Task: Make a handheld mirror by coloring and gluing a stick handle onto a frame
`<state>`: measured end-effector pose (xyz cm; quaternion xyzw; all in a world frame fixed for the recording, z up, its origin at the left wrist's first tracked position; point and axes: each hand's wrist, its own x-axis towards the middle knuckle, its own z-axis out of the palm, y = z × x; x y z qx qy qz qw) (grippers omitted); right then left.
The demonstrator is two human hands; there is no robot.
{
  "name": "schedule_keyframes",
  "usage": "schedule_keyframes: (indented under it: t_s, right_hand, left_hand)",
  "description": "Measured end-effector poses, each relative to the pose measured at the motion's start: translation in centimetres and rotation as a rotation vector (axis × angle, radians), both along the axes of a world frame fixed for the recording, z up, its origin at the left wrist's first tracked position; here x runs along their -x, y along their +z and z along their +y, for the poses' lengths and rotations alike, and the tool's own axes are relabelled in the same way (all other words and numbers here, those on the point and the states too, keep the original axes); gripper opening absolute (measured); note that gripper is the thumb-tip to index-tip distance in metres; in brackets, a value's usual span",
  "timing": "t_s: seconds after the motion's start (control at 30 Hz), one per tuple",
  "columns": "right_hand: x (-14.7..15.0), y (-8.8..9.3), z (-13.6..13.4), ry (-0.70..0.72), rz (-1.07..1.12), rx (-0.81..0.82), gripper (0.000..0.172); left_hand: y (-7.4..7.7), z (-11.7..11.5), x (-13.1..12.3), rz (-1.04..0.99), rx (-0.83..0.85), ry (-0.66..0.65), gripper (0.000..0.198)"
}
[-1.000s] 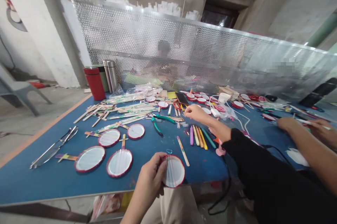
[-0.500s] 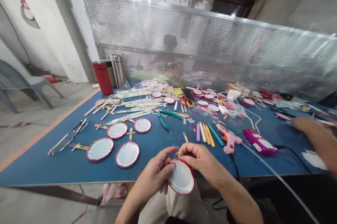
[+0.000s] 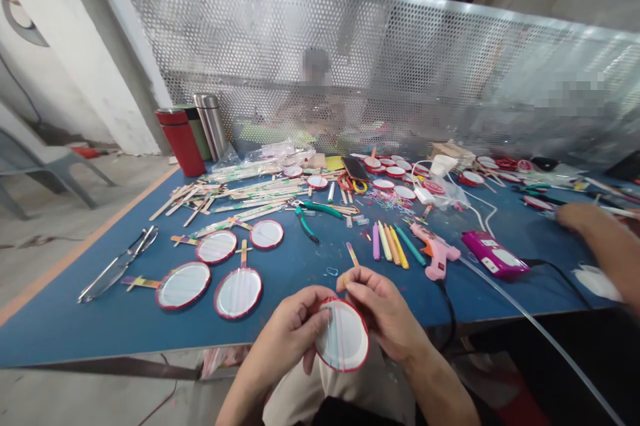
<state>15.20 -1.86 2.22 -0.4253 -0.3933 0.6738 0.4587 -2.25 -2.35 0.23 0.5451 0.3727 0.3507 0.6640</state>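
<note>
My left hand [image 3: 300, 331] grips a round white disc with a red rim [image 3: 345, 339], its thumb on the face and its fingers behind. The disc is tilted towards me above my lap, at the table's front edge. At the disc's top edge, my right hand [image 3: 383, 306] has thumb and forefinger pinched together; whatever is between them is too small to make out. A purple and yellow stick [image 3: 352, 254] shows just beyond those fingertips, its lower end hidden. A small loop of light blue thread [image 3: 332, 271] lies nearby on the table.
Several finished-looking discs with stick handles [image 3: 239, 293] lie left, beside eyeglasses [image 3: 119, 265]. Green-handled pliers [image 3: 307, 223], coloured glue sticks [image 3: 393, 246], a pink glue gun [image 3: 436, 249] and a purple box [image 3: 494, 254] lie beyond. Another person's arm [image 3: 595, 239] reaches in at right.
My right fingers have drawn slightly away from the disc's rim, and the yellow thread near them no longer shows. My left hand still holds the disc. The view has shifted slightly.
</note>
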Motion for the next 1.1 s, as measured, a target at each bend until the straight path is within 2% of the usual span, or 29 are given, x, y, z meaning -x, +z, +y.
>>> schedule_keyframes:
  t_s: [0.2, 0.37, 0.43, 0.63, 0.77, 0.87, 1.0, 1.1]
  right_hand:
    - [-0.2, 0.2, -0.1, -0.063, -0.024, -0.034, 0.016]
    - [-0.1, 1.1, -0.6, 0.107, -0.211, -0.188, 0.017]
    - [0.1, 1.2, -0.8, 0.133, -0.240, -0.209, 0.021]
    - [0.6, 0.4, -0.9, 0.021, -0.151, -0.097, 0.025]
    - [1.5, 0.0, -0.6, -0.079, 0.009, -0.010, 0.023]
    - [2.2, 0.1, -0.4, -0.129, 0.127, 0.057, 0.022]
    - [2.5, 0.4, -0.4, -0.092, 0.178, 0.118, 0.023]
    - [2.1, 0.6, -0.4, -0.039, 0.158, 0.084, 0.027]
  left_hand:
    - [-0.4, 0.0, 0.4, -0.072, 0.063, -0.026, 0.031]
    - [0.0, 0.1, 0.3, -0.173, 0.090, -0.052, 0.046]
    - [0.2, 0.1, 0.2, -0.151, 0.078, -0.041, 0.041]
    - [0.4, -0.1, 0.1, -0.074, 0.077, 0.044, 0.031]
    - [-0.2, 0.1, 0.1, -0.070, 0.058, 0.022, 0.026]
    - [-0.3, 0.2, 0.4, -0.093, 0.061, -0.050, 0.025]
    - [-0.2, 0.2, 0.7, -0.096, 0.028, -0.145, 0.022]
    - [-0.2, 0.1, 0.6, -0.094, 0.021, -0.151, 0.020]
